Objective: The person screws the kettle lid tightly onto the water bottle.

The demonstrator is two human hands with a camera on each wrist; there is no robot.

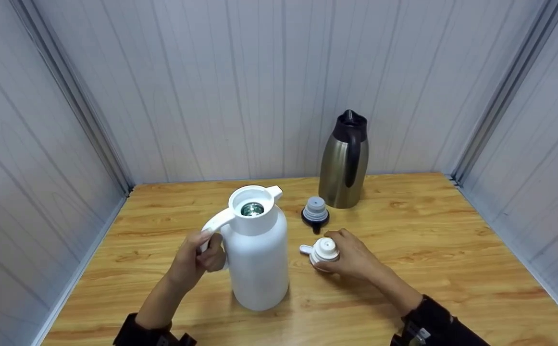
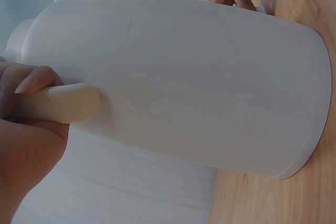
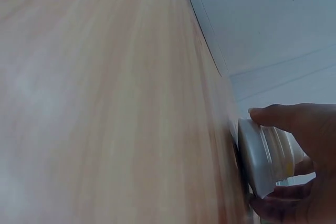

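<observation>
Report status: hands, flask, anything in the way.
Left hand grips white flask handle. Right hand holds white lid at table. Flask mouth open. Black stopper, steel jug stand behind.

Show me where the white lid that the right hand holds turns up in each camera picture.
Head: white lid at centre, right of the white jug.
Left wrist: not visible; the jug fills the frame.
Right wrist: lower right, gripped by fingers.
Shared landmark: the wooden table.

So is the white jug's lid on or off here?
Off. The white jug shows an open mouth; the right hand holds its white lid on the table.
</observation>
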